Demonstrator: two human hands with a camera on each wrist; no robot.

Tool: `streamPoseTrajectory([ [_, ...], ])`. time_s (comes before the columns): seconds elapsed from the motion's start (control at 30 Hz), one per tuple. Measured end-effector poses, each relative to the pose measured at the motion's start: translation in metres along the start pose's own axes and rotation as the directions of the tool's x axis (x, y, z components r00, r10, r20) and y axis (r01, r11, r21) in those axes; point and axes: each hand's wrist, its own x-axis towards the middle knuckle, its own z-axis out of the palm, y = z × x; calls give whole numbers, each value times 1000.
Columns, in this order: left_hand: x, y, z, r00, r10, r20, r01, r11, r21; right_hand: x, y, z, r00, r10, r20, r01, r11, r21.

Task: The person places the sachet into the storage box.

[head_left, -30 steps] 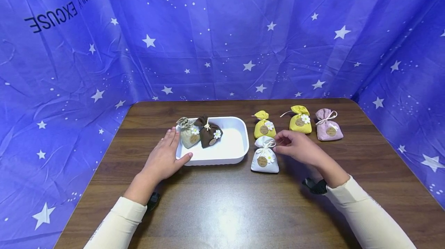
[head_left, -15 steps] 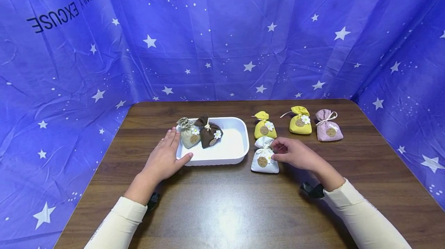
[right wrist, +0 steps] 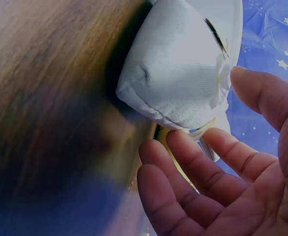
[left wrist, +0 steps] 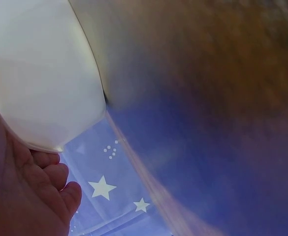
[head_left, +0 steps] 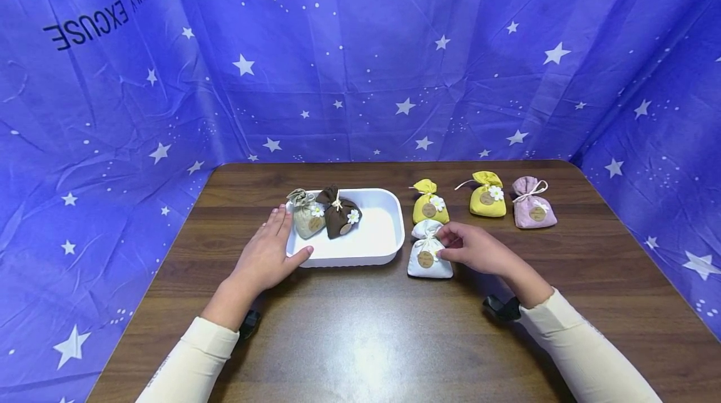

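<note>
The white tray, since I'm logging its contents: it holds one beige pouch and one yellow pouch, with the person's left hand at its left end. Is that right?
Not quite: the second pouch is a dark brown pouch, not yellow, as the head view shows. The white tray does hold one beige pouch, with the left hand at its left end.

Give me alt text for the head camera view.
A person's right hand is at a white pouch's edge, the left hand against a white tray holding a beige pouch and a brown pouch. Two yellow pouches and a pink pouch lie farther back on the wooden table.
</note>
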Motion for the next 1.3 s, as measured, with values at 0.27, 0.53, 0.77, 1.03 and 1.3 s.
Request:
streamPoseTrajectory([
  [0.27,0,-1,0,1000,1,-1,-1,1000,2,5,2,4,999,38,-1,-38,999,-7],
  [0.53,0,-1,0,1000,1,-2,-1,1000,0,8,3,7,999,42,8,-42,999,5],
  [0.77,0,0,0,1000,-3,2,3,1000,-2,8,4,8,999,37,9,-37,999,10],
  [1.03,0,-1,0,1000,-4,2,4,1000,-1,8,2,10,1000,28,-5,-28,1000,2],
  [1.3,0,-1,0,1000,5,-10,-5,1000,1,9,3,12,999,16,-30,-17,999,-30],
])
